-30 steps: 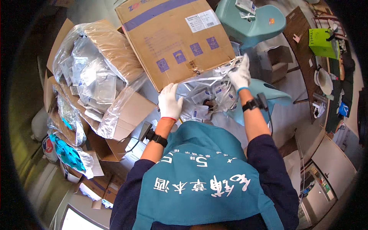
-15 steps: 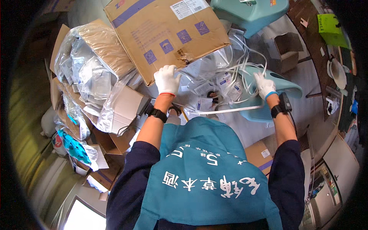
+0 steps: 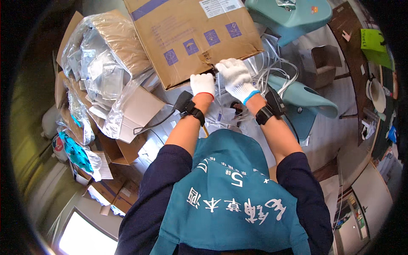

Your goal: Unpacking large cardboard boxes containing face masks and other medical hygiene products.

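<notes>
The white-gloved left hand (image 3: 202, 83) and white-gloved right hand (image 3: 235, 79) curl together at the near edge of a big brown rectangular cardboard box (image 3: 182, 32) just beyond them, seemingly so both bear there; whether they grasp it is hidden.

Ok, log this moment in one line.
left hand: at near edge of carton | right hand: same edge | white straps: right of hands | open box: left of carton, packets inside

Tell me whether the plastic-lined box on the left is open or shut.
The box is open: its clear liner spills over the edge, and packets show inside.
</notes>
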Demonstrator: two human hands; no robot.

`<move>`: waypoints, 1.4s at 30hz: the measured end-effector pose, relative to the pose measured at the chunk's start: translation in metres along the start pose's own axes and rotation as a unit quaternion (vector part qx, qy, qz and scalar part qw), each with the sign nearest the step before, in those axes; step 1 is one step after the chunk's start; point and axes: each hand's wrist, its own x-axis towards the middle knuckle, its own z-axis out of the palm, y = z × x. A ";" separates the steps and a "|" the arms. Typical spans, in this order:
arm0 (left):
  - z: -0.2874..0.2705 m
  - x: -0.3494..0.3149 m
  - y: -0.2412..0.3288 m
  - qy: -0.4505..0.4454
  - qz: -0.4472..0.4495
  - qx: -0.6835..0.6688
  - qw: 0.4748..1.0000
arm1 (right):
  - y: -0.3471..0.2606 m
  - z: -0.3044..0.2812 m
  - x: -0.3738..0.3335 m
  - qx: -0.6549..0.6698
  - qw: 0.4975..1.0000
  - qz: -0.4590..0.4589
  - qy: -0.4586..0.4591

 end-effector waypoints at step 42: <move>0.021 -0.019 -0.034 0.118 -0.014 -0.336 0.934 | -0.063 0.021 0.057 0.118 0.915 0.352 -0.157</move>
